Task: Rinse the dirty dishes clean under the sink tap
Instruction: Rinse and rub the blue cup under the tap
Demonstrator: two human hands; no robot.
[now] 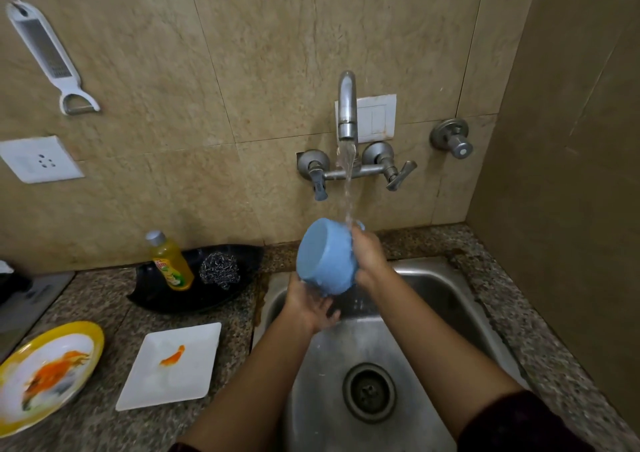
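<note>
Over the steel sink [446,299] I hold a blue bowl [323,256] on its side, its flat base turned to the left. Water runs from the wall tap [347,109] onto the bowl's right edge. My right hand [369,256] grips the bowl at its right side, under the stream. My left hand [310,301] cups the bowl from below with its palm up. On the counter to the left lie a white square plate [173,365] with an orange smear and a yellow-rimmed round plate [45,375] with orange stains.
A black dish [162,296] behind the plates holds a yellow dish-soap bottle [171,261] and a steel scrubber [219,268]. A grater [45,50] hangs on the tiled wall, above a socket [38,159]. A side wall stands close on the right. The drain [369,392] is uncovered.
</note>
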